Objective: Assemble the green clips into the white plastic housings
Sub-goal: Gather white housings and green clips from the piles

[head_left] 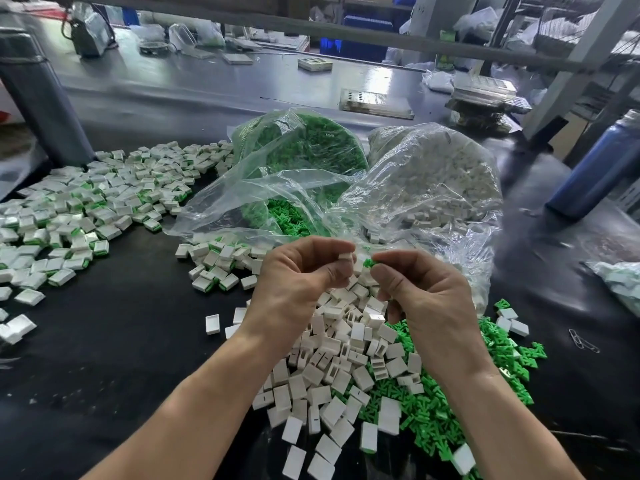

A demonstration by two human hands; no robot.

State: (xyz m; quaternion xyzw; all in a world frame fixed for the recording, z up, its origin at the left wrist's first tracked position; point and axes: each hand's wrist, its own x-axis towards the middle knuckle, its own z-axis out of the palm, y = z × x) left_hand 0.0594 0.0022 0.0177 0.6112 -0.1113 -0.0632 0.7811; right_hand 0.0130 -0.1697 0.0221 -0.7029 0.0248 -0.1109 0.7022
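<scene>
Pinching a small white rectangular plastic housing (345, 257), the left hand (298, 271) faces the right hand (419, 289), which nips a tiny green plastic clip (369, 262) just beside it, above the loose heap of white housings (332, 358) on the black table (121, 341).

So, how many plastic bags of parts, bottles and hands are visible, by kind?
Bags of parts: 2 (green clips, white housings)
Bottles: 1 (blue)
Hands: 2 (left, right)
Total: 5

Blue bottle (595, 164), paper clips (583, 341).
</scene>
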